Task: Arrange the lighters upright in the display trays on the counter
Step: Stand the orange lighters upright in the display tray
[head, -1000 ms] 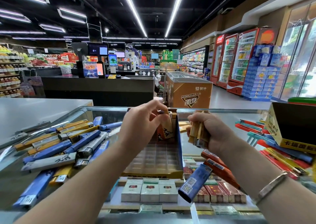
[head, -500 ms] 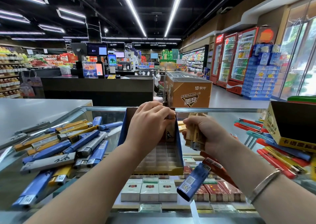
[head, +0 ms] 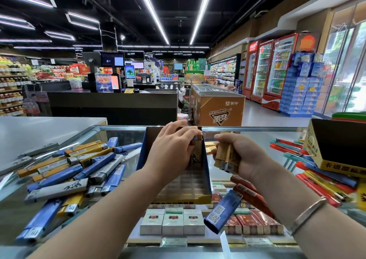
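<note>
- The left hand [head: 174,146] pinches one tan lighter [head: 196,155] standing up at the far right corner of the blue tray [head: 206,171].
- The right hand [head: 239,155] grips a bunch of tan lighters [head: 225,155] just beside the tray, long way up and down, so the left hand is nearer the slots.
</note>
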Demonstrator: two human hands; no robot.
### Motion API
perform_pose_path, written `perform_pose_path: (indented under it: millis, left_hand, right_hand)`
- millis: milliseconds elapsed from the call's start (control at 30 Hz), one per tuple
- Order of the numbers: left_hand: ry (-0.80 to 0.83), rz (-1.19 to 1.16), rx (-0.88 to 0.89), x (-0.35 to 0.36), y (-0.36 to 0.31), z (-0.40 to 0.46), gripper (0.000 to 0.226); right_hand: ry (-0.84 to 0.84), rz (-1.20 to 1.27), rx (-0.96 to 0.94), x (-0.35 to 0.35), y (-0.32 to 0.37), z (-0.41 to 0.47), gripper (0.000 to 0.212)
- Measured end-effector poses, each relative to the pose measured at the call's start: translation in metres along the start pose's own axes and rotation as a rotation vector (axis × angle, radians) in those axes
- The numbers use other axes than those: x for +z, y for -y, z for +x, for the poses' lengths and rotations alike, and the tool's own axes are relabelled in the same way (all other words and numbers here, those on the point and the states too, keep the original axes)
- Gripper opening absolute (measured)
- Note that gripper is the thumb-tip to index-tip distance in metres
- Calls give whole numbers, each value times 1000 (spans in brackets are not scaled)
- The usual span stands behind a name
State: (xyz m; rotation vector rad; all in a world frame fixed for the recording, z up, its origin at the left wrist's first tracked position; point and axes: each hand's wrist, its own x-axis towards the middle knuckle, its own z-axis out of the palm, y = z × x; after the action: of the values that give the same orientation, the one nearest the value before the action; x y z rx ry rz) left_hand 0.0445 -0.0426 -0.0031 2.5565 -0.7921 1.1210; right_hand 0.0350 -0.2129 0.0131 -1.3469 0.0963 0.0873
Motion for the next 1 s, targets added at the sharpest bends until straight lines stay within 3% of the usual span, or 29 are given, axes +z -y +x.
perform_pose_path:
  millis: [133, 200, 333, 467, 600, 700, 833, 1000]
  left_hand:
    - [154, 63, 26, 5, 6, -6, 67]
    - [104, 23, 31, 1, 6, -6, 75]
    - [-109, -30, 182, -10, -1, -2, 51]
    - [-154, -10, 368, -8, -11, -2, 36]
    - [-198, -25, 403, -11, -16, -2, 27]
    - [-124, -163, 307, -16, -22, -5, 30]
    - [3, -681, -27, -24, -28, -5, 26]
    - [-14, -906, -272, -22, -21, -3, 24]
  right_hand:
    - [-20, 32, 3, -6, 7, -2, 17]
    - [-12, 82, 2, -8, 10, -2, 20]
    - [49, 176, 24, -7, 11, -2, 36]
    - [129, 180, 62, -3, 8, -3, 42]
    - [230, 149, 61, 2, 2, -3, 51]
    - [250, 214, -7, 6, 3, -5, 49]
    - [197, 307, -202, 6, 7, -6, 40]
    - [225, 320, -280, 7, 8, -7, 38]
